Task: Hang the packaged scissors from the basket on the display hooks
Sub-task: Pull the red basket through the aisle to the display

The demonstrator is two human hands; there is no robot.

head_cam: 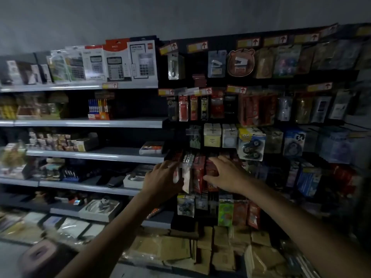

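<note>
Dim aisle, black pegboard display. Both hands up at the fourth hook row. Left hand (160, 177): grip closed on a pale packaged scissors (185, 177), long axis vertical, hang-hole end up near the hook. Right hand (224, 175): fingers spread, grip apart, resting on red packs (200, 173) already hanging, just right of the pale pack. Hook itself hidden behind the packs. Judgement: the left hand is nearer and does the hanging; the pack top must go slightly up and toward the board. Pink basket (38, 255), blurred, on the floor lower left, contents not readable.
</note>
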